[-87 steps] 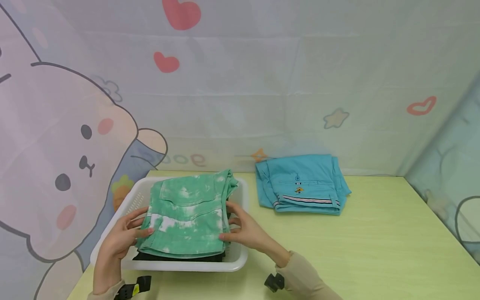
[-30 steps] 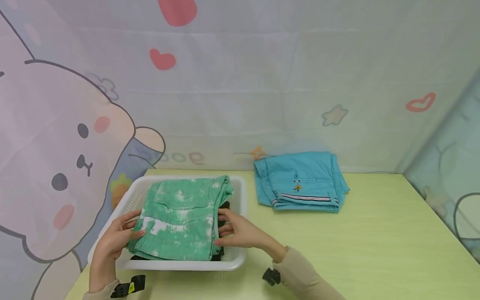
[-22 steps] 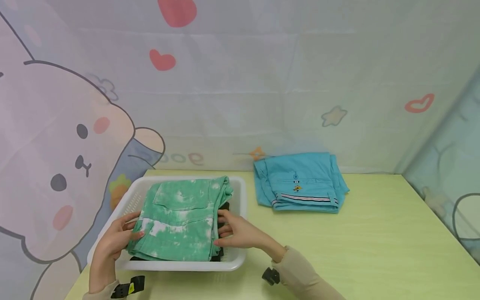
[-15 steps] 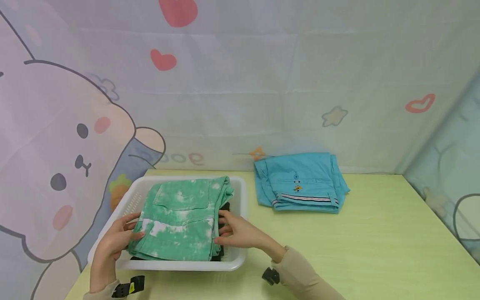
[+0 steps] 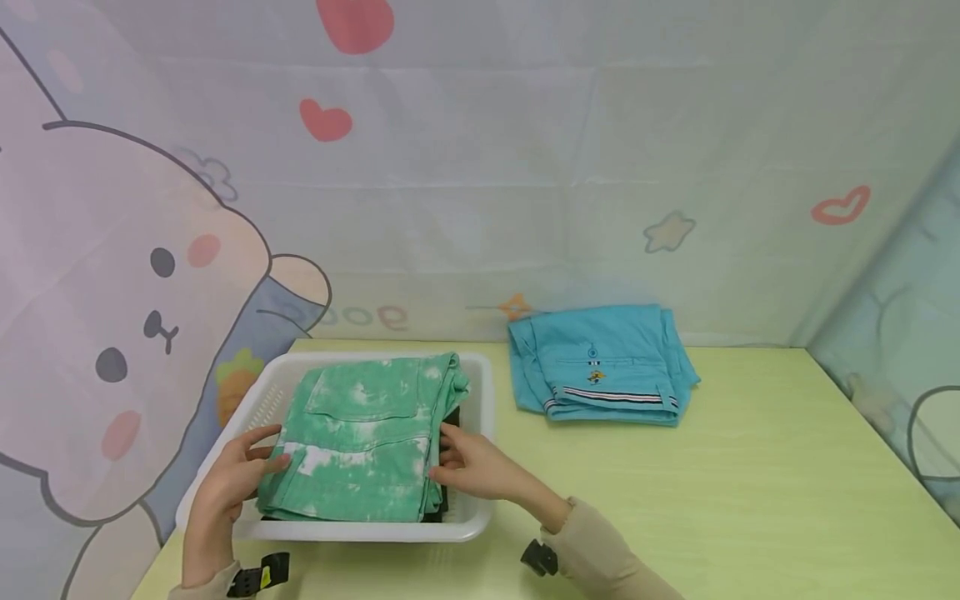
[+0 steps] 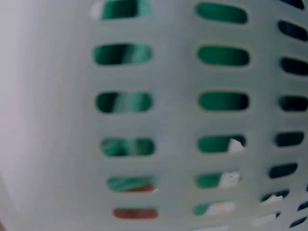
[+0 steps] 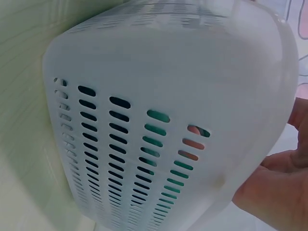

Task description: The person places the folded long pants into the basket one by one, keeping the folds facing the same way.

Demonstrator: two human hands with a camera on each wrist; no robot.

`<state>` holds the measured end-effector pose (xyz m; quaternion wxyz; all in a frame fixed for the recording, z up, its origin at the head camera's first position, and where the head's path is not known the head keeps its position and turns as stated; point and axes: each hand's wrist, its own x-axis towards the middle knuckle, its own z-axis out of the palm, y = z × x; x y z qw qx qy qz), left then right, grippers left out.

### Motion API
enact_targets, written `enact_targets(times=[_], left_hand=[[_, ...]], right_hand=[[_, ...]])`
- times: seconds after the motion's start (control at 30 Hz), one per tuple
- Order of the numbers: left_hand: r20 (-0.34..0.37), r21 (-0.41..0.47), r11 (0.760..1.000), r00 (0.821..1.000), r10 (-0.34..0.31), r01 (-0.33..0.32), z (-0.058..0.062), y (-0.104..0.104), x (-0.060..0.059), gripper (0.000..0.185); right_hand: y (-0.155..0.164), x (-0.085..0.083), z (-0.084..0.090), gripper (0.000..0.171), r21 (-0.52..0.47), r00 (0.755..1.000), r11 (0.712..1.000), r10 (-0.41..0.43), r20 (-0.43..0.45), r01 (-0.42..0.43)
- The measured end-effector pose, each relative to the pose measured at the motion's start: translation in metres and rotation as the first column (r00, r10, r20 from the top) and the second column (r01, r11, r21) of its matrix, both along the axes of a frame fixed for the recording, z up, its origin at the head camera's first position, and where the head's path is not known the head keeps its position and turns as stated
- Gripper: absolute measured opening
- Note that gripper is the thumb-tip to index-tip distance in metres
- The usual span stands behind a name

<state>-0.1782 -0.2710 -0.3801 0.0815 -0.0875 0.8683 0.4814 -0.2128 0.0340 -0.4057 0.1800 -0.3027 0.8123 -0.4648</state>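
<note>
Both hands clasp the folded green tie-dye garment [image 5: 360, 442] by its two sides: the left hand [image 5: 225, 492] curls its fingers over the garment's nine-o'clock edge with the thumb on top, and the right hand [image 5: 468, 468] pinches the three-o'clock edge, fingers tucked along the fold. From largest to smallest: the pale green table [image 5: 712, 500] fills the lower part of the head view, backed by a printed cartoon curtain [image 5: 135, 275] with a rabbit and hearts. At about nine o'clock on the table stands the white slotted basket [image 5: 480, 392], and the green garment lies inside it, on top of a dark folded piece [image 5: 447, 414] whose edge shows at the three-o'clock side and along the near rim. At roughly one o'clock from the basket, well apart from it, a folded blue pair of shorts [image 5: 603, 367] with a striped band rests on the table near the curtain. The left wrist view is a blurred close-up of the basket's slotted wall [image 6: 173, 120], green fabric showing through the slots. The right wrist view shows the basket's outer wall [image 7: 159, 72] from outside with green visible behind the slots, and part of the right hand [image 7: 279, 192] at four o'clock.
</note>
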Motion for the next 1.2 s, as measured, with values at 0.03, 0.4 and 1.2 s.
enact_targets(times=[0.03,0.4,1.2], left_hand=[[0.003,-0.006,1.000,1.000,0.000,0.000,0.001,0.000,0.000,0.059],[-0.018,-0.048,0.999,1.000,-0.012,0.011,0.012,0.006,0.004,0.055],[-0.226,-0.382,0.915,0.948,-0.224,0.125,0.013,0.019,0.013,0.048]], right_hand=[[0.000,0.000,0.000,0.068,0.004,1.000,1.000,-0.003,-0.009,0.003],[0.001,0.003,0.001,0.068,0.018,0.992,0.998,-0.065,-0.104,0.067],[-0.001,0.008,0.001,0.051,0.076,0.855,0.989,-0.072,-0.513,0.128]])
